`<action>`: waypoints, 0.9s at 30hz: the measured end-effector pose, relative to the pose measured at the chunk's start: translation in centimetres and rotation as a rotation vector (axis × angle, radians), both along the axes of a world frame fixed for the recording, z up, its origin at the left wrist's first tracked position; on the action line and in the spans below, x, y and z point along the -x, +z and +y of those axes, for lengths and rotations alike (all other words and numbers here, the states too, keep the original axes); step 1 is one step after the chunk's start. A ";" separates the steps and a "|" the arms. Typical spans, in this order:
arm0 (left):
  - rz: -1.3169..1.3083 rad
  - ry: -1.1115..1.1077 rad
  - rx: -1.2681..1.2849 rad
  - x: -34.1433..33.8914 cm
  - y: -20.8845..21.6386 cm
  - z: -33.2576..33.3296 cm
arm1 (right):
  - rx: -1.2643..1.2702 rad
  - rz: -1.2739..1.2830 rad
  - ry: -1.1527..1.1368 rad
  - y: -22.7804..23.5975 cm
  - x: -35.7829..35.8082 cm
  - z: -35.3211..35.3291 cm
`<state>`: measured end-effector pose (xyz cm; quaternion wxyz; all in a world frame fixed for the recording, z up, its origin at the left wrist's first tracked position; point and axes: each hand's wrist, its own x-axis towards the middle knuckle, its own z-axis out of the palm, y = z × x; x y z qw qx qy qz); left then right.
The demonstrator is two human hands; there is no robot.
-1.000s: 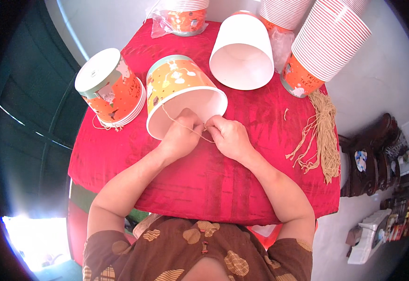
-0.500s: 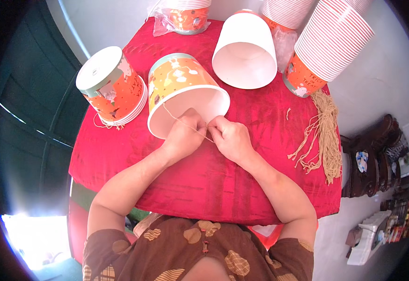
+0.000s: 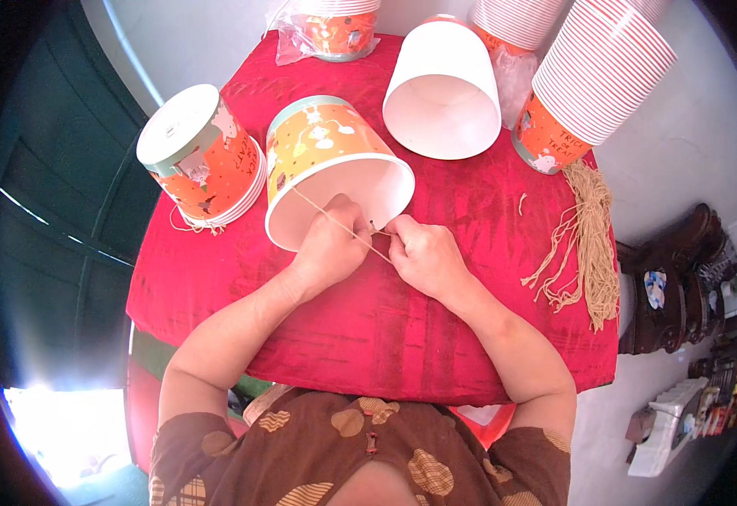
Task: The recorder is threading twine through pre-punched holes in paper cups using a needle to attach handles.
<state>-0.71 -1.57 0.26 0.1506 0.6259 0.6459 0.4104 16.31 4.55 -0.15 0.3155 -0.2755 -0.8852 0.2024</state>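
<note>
A yellow paper bucket [image 3: 318, 139] with a green base band lies tilted on its side, its white open mouth toward me. Twine [image 3: 311, 202] runs from the left side of its rim, across my left hand [image 3: 333, 243], to my right hand [image 3: 426, 255]. The left hand is closed at the lower rim, some fingers inside the mouth; its fingertips are partly hidden. Just right of it, a small dark hole [image 3: 372, 223] shows near the rim. My right hand pinches the twine beside this hole, thumb and forefinger together.
Upside-down orange buckets [image 3: 204, 169] stand stacked at left. A white-mouthed bucket [image 3: 442, 110] lies behind. Tall nested buckets [image 3: 600, 80] lean at right, above a bundle of loose twine [image 3: 589, 244]. Plastic-wrapped buckets [image 3: 339, 34] sit at the back of the red-covered table [image 3: 436, 354].
My right hand has drawn slightly right and down from the left hand, exposing the hole and a short piece of twine between them. The left hand stays at the rim.
</note>
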 end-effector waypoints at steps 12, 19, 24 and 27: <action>0.063 0.006 -0.071 -0.5 -0.2 0.1 | -0.019 -0.114 -0.048 0.4 0.0 0.0; 0.111 0.034 -0.057 -0.7 -0.1 0.0 | 0.002 -0.164 -0.047 0.4 0.1 0.0; 0.123 0.032 -0.036 -0.8 -0.1 0.0 | 0.019 -0.152 -0.033 0.2 0.0 0.2; 0.152 0.038 -0.030 -0.7 -0.2 0.2 | 0.011 -0.152 -0.025 0.2 0.0 0.4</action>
